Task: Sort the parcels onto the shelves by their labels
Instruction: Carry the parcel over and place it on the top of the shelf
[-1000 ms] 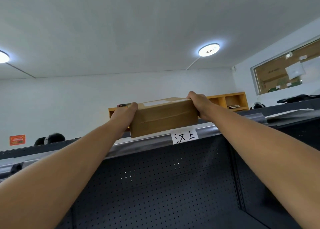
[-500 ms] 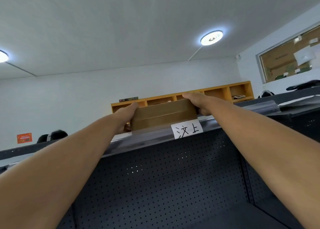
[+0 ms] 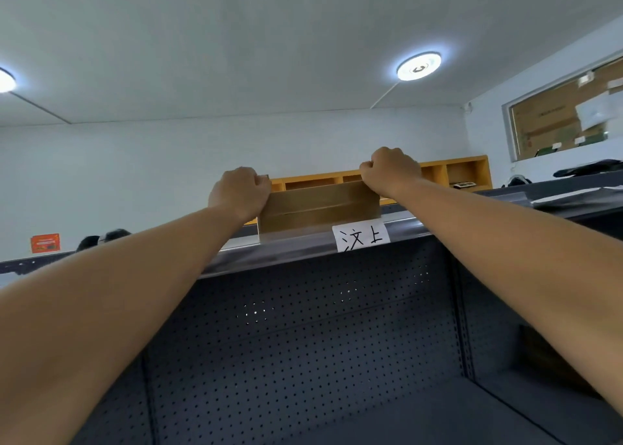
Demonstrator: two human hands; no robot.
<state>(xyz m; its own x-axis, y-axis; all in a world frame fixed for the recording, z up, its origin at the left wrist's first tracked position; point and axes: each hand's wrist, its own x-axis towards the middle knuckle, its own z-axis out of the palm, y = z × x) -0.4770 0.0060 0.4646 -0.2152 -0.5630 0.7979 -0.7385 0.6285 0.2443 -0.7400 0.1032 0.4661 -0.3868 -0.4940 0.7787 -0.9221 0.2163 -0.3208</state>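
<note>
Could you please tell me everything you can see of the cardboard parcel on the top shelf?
The cardboard parcel is a plain brown, low, wide box with a horizontal seam across its near face. It sits level at the top shelf's front edge, left of the handwritten label. The left hand and right hand press its upper corners.

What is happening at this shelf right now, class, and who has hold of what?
A person is reaching up with both bare arms to put a brown cardboard parcel on the top shelf of a dark metal rack. The left hand grips the parcel's left end and the right hand its upper right corner. The parcel rests on the shelf's front edge, just above and left of a handwritten paper label stuck to the rail. The hands have not let go.
</note>
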